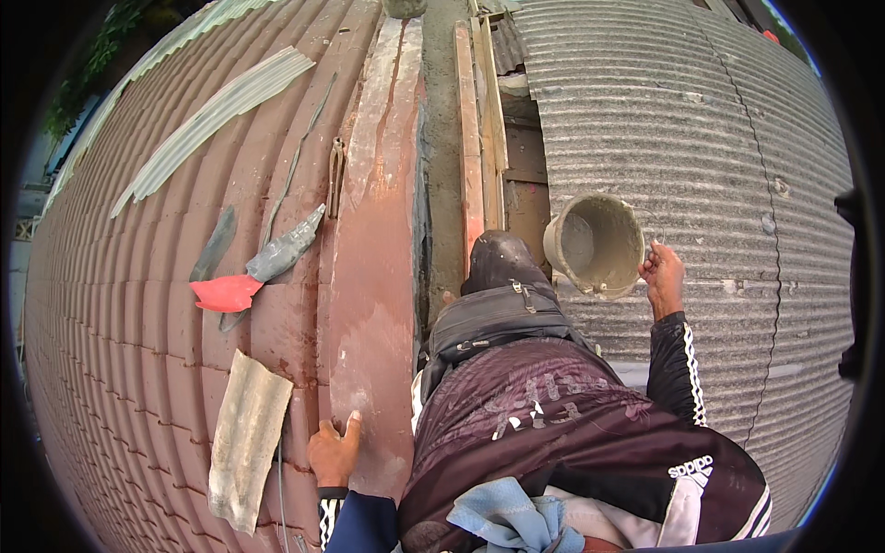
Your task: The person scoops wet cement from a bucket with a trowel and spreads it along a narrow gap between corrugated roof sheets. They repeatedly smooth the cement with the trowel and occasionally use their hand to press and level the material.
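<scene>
A cement-smeared bucket (599, 241) hangs tilted over the grey corrugated roof, its mouth turned partly toward me. My right hand (663, 278) is closed at the right side of its rim; what part of the handle it grips is hard to make out. Inside the bucket a grey layer coats the wall and bottom. My left hand (334, 453) rests on the edge of the reddish-brown ridge strip (373, 341), thumb apart and fingers partly hidden. Left of that hand lies a broken piece of corrugated sheet (247, 442) on the brown tiles.
Brown tiled roofing (157, 304) slopes away left, carrying a red plastic scrap (226, 293), a grey scrap (288, 244) and a long corrugated strip (217, 124). Ahead runs a narrow wet-cement channel (444, 138) beside wooden boards (479, 138). Grey corrugated roofing (701, 166) spreads right.
</scene>
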`<action>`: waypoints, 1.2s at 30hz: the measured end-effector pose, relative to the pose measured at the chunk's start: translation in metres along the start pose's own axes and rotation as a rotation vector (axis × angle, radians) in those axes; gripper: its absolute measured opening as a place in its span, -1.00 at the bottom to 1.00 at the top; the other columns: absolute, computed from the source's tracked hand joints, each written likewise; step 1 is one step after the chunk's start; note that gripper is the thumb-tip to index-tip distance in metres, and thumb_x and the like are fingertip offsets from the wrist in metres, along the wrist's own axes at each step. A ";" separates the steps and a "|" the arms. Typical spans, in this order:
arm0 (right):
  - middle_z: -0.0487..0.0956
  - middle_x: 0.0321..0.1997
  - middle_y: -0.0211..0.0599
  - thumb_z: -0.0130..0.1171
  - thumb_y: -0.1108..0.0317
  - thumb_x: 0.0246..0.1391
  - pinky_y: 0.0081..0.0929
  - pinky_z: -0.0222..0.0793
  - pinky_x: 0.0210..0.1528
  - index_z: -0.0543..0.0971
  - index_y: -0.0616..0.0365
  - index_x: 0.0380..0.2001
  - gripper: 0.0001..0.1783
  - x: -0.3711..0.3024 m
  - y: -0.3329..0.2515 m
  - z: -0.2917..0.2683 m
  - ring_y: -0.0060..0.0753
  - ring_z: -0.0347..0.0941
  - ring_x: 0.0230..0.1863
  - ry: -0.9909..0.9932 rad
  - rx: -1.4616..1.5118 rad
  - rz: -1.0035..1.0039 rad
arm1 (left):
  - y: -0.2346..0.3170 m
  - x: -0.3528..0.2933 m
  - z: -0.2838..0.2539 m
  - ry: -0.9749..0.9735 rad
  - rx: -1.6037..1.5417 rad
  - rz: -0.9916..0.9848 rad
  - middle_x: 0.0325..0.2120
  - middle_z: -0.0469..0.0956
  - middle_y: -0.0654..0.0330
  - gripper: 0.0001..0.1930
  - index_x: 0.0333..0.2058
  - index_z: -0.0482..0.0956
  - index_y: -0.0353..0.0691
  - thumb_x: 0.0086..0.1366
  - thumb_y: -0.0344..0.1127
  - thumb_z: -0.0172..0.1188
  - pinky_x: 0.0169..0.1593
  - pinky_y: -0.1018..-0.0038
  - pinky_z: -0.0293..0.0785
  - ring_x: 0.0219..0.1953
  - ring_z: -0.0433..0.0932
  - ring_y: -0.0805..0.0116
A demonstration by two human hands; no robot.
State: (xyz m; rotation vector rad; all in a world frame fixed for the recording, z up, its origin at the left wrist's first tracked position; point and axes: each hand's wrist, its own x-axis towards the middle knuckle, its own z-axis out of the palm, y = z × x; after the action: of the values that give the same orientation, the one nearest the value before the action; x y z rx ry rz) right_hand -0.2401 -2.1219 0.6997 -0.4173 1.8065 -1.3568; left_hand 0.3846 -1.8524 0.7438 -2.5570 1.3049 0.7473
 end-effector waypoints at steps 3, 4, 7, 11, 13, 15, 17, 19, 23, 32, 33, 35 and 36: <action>0.46 -0.48 -0.59 0.31 0.25 0.26 -0.48 0.48 -0.42 0.63 0.04 -0.28 -0.87 0.042 -0.015 0.043 -0.61 0.38 -0.54 -0.014 -0.075 0.035 | 0.000 0.015 -0.017 -0.150 -0.036 -0.058 -0.36 0.69 -0.34 -0.13 -0.29 0.69 -0.48 0.32 0.48 0.11 -0.02 -0.10 0.55 -0.16 0.69 -0.33; 0.46 -0.49 -0.59 0.31 0.25 0.26 -0.47 0.47 -0.42 0.63 0.04 -0.29 -0.87 0.055 -0.015 0.054 -0.60 0.39 -0.54 -0.032 -0.098 0.061 | 0.000 0.022 -0.022 -0.195 -0.038 -0.059 -0.35 0.69 -0.34 -0.11 -0.32 0.70 -0.49 0.31 0.50 0.09 -0.01 -0.08 0.55 -0.14 0.69 -0.32; 0.44 -0.53 -0.60 0.29 0.24 0.25 -0.40 0.45 -0.43 0.61 0.03 -0.33 -0.86 0.104 -0.016 0.089 -0.58 0.37 -0.55 -0.037 -0.165 0.134 | 0.002 0.049 -0.040 -0.425 -0.044 -0.073 -0.40 0.67 -0.40 -0.07 -0.42 0.71 -0.52 0.33 0.51 0.03 -0.12 -0.08 0.53 -0.26 0.68 -0.35; 0.43 -0.54 -0.58 0.29 0.26 0.24 -0.35 0.39 -0.46 0.57 0.01 -0.39 -0.85 0.181 -0.009 0.144 -0.56 0.33 -0.56 -0.041 -0.274 0.233 | 0.034 0.127 -0.068 -0.699 0.033 -0.314 -0.44 0.67 -0.38 -0.02 -0.45 0.73 -0.49 0.36 0.55 -0.05 -0.15 -0.05 0.58 -0.32 0.71 -0.28; 0.43 -0.53 -0.57 0.29 0.26 0.24 -0.36 0.38 -0.46 0.56 0.00 -0.40 -0.84 0.221 -0.008 0.181 -0.55 0.33 -0.56 -0.081 -0.329 0.255 | 0.075 0.183 -0.086 -0.424 0.165 -0.146 -0.44 0.68 -0.36 -0.03 -0.44 0.74 -0.46 0.40 0.54 -0.09 -0.15 -0.07 0.59 -0.33 0.71 -0.27; 0.43 -0.52 -0.56 0.28 0.27 0.25 -0.36 0.38 -0.46 0.54 -0.01 -0.39 -0.84 0.257 -0.009 0.218 -0.55 0.34 -0.55 -0.097 -0.373 0.282 | 0.134 0.250 -0.110 -0.119 0.309 0.013 -0.45 0.69 -0.26 -0.17 -0.37 0.73 -0.43 0.45 0.40 0.01 -0.13 -0.11 0.58 -0.34 0.69 -0.31; 0.43 -0.52 -0.56 0.26 0.27 0.28 -0.37 0.39 -0.47 0.52 -0.01 -0.37 -0.85 0.291 -0.014 0.258 -0.56 0.33 -0.55 -0.101 -0.403 0.304 | 0.211 0.339 -0.129 0.142 0.120 0.138 -0.44 0.69 -0.20 -0.37 -0.27 0.72 -0.38 0.45 0.23 0.13 -0.12 -0.07 0.57 -0.29 0.69 -0.26; 0.44 -0.52 -0.56 0.24 0.28 0.31 -0.38 0.40 -0.47 0.52 0.00 -0.33 -0.86 0.321 -0.023 0.292 -0.56 0.34 -0.56 -0.088 -0.393 0.303 | 0.296 0.435 -0.146 0.115 -0.170 0.248 -0.45 0.68 -0.21 -0.57 -0.23 0.69 -0.35 0.42 0.01 0.26 -0.20 -0.07 0.55 -0.34 0.67 -0.27; 0.46 -0.52 -0.55 0.23 0.29 0.35 -0.45 0.44 -0.46 0.52 0.01 -0.24 -0.89 0.371 -0.046 0.341 -0.60 0.38 -0.57 -0.109 -0.364 0.260 | 0.484 0.618 -0.152 0.084 -0.749 0.547 -0.49 0.64 -0.09 -0.74 -0.30 0.67 -0.35 0.36 -0.22 0.33 -0.33 0.22 0.49 -0.41 0.71 0.15; 0.46 -0.48 -0.53 0.19 0.37 0.40 -0.43 0.50 -0.31 0.56 0.11 -0.18 -0.94 0.416 -0.085 0.389 -0.61 0.37 -0.51 -0.153 -0.206 0.098 | 0.788 0.962 -0.194 -0.451 -2.407 0.032 0.49 0.13 -0.28 -0.16 0.50 0.00 -0.45 0.51 -0.05 0.18 0.56 -0.02 0.11 0.54 0.13 -0.25; 0.46 -0.46 -0.53 0.18 0.38 0.40 -0.42 0.49 -0.29 0.56 0.12 -0.16 -0.94 0.414 -0.088 0.389 -0.63 0.35 -0.49 -0.160 -0.171 0.088 | 0.801 0.979 -0.197 -0.411 -2.372 0.116 0.51 0.08 -0.28 -0.12 0.53 -0.06 -0.40 0.49 -0.05 0.19 0.57 -0.04 0.06 0.56 0.08 -0.25; 0.47 -0.46 -0.53 0.18 0.38 0.40 -0.43 0.49 -0.29 0.57 0.13 -0.15 -0.93 0.411 -0.093 0.387 -0.62 0.36 -0.48 -0.143 -0.188 0.067 | 0.816 1.003 -0.201 -0.386 -2.291 0.072 0.49 0.11 -0.28 -0.19 0.52 0.00 -0.38 0.51 -0.11 0.18 0.53 -0.12 0.13 0.54 0.12 -0.25; 0.47 -0.46 -0.53 0.18 0.39 0.40 -0.43 0.48 -0.29 0.57 0.13 -0.14 -0.92 0.408 -0.094 0.386 -0.62 0.36 -0.48 -0.114 -0.181 0.074 | 0.820 1.011 -0.202 -0.355 -2.195 0.049 0.47 0.13 -0.28 -0.22 0.51 0.03 -0.38 0.51 -0.13 0.17 0.52 -0.14 0.15 0.53 0.14 -0.25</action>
State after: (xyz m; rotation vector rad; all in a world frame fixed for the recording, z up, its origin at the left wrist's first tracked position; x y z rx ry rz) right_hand -0.2120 -2.6791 0.5860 -0.5080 1.8378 -1.1015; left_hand 0.2984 -3.1357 0.4607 -2.5361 -0.1434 3.8255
